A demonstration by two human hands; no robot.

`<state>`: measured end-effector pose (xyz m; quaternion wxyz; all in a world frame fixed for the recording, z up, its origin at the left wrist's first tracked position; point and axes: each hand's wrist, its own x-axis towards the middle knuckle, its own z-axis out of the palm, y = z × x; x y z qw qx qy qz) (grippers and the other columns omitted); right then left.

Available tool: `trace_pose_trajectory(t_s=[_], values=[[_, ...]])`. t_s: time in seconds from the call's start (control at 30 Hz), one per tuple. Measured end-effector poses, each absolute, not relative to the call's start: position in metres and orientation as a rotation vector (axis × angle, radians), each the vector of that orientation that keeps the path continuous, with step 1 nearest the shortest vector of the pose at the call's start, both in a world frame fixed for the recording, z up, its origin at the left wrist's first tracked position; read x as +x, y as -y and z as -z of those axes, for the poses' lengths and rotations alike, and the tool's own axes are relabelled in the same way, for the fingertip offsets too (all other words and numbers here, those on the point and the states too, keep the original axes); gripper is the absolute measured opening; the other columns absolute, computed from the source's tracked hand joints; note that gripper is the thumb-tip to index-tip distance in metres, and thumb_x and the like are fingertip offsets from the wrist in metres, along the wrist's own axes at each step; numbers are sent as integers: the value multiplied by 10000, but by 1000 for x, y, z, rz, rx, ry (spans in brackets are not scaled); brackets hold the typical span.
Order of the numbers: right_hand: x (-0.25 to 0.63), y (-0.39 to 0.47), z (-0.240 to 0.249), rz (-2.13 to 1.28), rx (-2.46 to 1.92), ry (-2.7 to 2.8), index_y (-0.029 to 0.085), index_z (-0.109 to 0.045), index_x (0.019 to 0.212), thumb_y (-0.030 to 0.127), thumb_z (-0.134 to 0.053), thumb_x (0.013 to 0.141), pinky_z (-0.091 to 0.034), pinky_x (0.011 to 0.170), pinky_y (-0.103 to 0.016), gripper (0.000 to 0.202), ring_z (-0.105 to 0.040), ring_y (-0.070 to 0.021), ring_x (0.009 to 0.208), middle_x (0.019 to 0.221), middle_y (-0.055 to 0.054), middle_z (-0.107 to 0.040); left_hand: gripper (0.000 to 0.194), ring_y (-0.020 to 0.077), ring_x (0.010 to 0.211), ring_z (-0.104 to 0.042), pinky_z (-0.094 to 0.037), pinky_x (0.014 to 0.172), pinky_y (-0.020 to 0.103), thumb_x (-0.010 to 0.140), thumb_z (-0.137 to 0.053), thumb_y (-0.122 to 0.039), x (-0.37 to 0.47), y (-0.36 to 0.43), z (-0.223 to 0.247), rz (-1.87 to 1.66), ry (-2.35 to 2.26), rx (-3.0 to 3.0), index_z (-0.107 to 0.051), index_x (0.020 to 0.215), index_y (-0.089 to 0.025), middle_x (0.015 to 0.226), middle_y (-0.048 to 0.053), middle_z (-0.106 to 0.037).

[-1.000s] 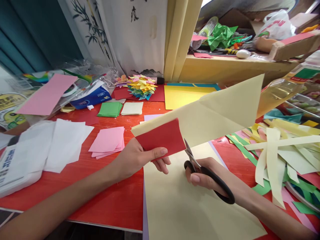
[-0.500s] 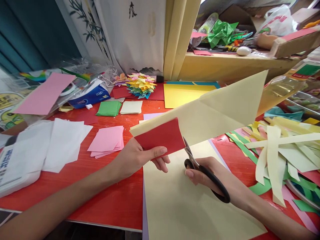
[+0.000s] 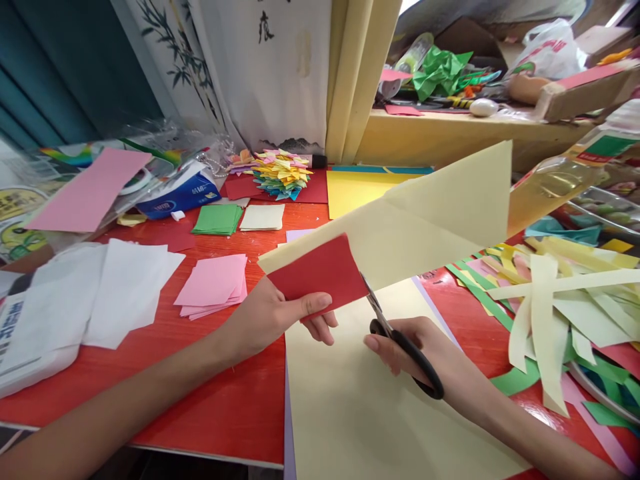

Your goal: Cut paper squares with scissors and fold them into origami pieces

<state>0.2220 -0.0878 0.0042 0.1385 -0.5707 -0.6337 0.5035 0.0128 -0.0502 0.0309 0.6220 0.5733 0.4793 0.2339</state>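
Observation:
My left hand (image 3: pixel 285 310) pinches a red paper rectangle (image 3: pixel 317 273) against a larger cream paper sheet (image 3: pixel 435 217), thumb on top and fingers beneath. The cream sheet stretches up and to the right, behind the red piece. In my right hand (image 3: pixel 415 340) is a pair of scissors with black handles (image 3: pixel 417 363). Their blades meet the cream sheet along the right edge of the red piece. Below both hands lies another large cream sheet (image 3: pixel 370 413), with a lilac sheet (image 3: pixel 290 440) showing at its edge.
On the red table (image 3: pixel 200 400) are pink squares (image 3: pixel 213 283), green squares (image 3: pixel 219 219) and cream squares (image 3: pixel 263 217). Cut paper strips (image 3: pixel 545 313) heap at the right near a bottle (image 3: pixel 560 173). A colourful folded-paper stack (image 3: pixel 283 173) stands at the back; white sheets (image 3: pixel 127 287) lie left.
The scissors have moved slightly up and left along the red piece's edge, and their handles are closer together. The cream sheet's far end has swung a little left.

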Motion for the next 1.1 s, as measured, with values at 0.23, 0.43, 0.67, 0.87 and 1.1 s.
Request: trace_pose_trajectory(t_s=[0.23,0.43,0.67,0.87,1.1], values=[[222,89,-1,-1428,-1689,1809,180,-338,547,579,-442,790,-179,441,-242,479,-250,-79,488,531,43,-272,329,114,654,-652,-502,689,188,803,-555,-362,12,49,-29,-564,-1059,1341,-675,565,-170,604,8,-699],[220,88,1,-1403,-1699,1799,177,-341,520,564,-454,789,-171,429,-241,484,-228,-74,469,503,49,-249,334,128,621,-650,-514,636,208,799,-556,-360,12,48,-29,-587,-1036,1351,-665,550,-165,566,9,-682],[217,89,-4,-1487,-1664,1756,172,-382,532,540,-487,780,-183,423,-232,456,-258,-65,448,488,54,-282,346,114,604,-643,-508,624,191,816,-537,-342,13,51,-29,-558,-998,1368,-660,544,-165,582,12,-686],[217,88,-3,-1458,-1658,1781,175,-380,545,542,-474,786,-188,428,-235,449,-250,-72,469,513,49,-280,340,110,601,-638,-506,629,190,826,-520,-345,13,53,-27,-522,-968,1363,-664,578,-163,581,13,-683],[215,90,-4,-1426,-1683,1743,181,-354,536,536,-446,800,-187,436,-243,452,-244,-81,482,520,41,-287,325,113,582,-636,-502,604,197,816,-538,-322,14,51,-29,-539,-964,1335,-645,561,-153,592,14,-681]])
